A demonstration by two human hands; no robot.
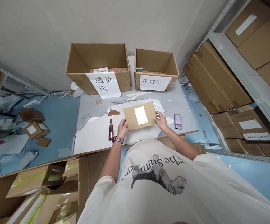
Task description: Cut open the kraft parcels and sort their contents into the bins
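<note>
The left hand [122,128] and right hand [161,121] both grip the near edges of a kraft cardboard mailer [139,115] with a white label, over the middle of the table [186,123]. A box cutter [111,130] lies just left of it. The mailer remains outside both open cartons at the far edge: the left carton [97,56], holding some items, and the right carton [153,60].
</note>
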